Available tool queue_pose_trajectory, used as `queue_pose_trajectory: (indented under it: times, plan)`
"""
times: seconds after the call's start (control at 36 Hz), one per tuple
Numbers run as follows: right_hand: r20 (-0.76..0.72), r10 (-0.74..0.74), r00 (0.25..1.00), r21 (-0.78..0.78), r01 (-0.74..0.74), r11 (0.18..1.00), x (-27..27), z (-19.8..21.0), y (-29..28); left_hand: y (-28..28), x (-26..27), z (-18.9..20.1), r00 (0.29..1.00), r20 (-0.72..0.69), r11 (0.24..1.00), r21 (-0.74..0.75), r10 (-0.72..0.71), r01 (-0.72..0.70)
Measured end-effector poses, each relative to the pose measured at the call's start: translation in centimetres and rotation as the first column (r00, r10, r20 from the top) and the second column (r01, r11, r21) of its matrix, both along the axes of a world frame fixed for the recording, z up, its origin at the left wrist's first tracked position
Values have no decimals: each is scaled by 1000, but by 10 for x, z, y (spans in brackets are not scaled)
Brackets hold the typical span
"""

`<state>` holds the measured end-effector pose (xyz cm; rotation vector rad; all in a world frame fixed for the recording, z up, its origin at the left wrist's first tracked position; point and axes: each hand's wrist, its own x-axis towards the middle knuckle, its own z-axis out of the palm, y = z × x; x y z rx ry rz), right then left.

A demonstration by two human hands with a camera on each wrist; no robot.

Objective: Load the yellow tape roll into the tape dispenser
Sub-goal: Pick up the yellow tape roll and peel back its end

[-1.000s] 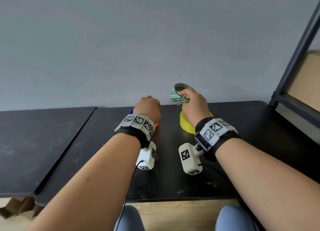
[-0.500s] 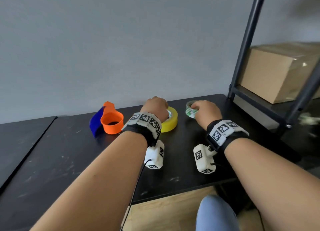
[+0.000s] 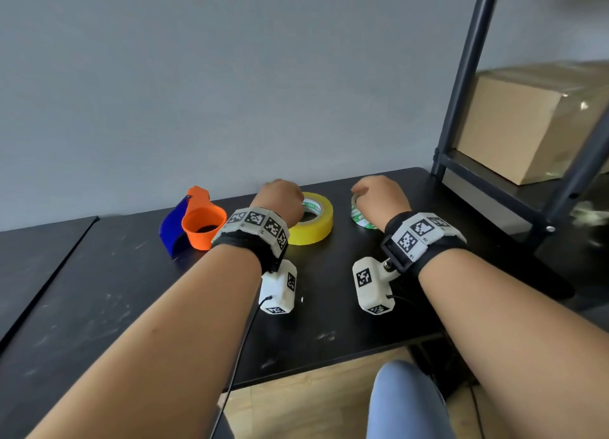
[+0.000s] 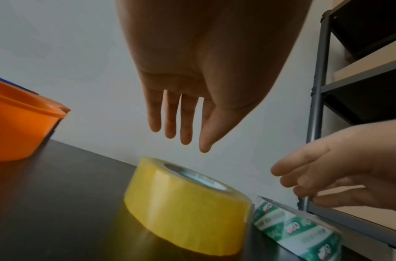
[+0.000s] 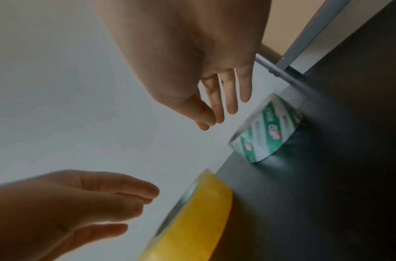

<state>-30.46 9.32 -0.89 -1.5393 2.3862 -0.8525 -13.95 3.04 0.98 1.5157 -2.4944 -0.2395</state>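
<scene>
Fingers (image 4: 170, 114) of the left hand (image 4: 192, 70) hang straight and slightly spread above the yellow tape roll (image 4: 188, 206), lying flat at the orange dispenser's (image 3: 202, 224) three o'clock. Right hand (image 5: 192, 61) is likewise relaxed, empty. Probably light, stiff and slick; grip its outer rim.

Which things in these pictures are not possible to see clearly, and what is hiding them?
- Tape dispenser: head view, its blue side is behind the orange cup part; left wrist view, the frame edge cuts it off.
- Yellow tape roll: head view, the left hand covers its near-left part.
- Green-printed roll: head view, mostly behind the right hand; its print is unreadable in every view.
</scene>
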Motion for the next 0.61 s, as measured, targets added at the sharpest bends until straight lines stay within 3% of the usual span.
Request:
queue_pose_trajectory:
  times: [0.28, 0.44, 0.61]
  plan:
    - [75, 57, 996, 65, -62, 996, 35, -7, -14, -8, 27, -16, 999, -32, 998, 56, 31, -29]
    - [-33, 181, 983, 40, -179, 983, 58, -14, -16, -21, 33, -27, 991, -40, 986, 119, 124, -119]
    - [38, 331, 943, 228, -331, 916, 73, -11, -24, -28, 37, -33, 992, 8, 979, 160, 123, -123]
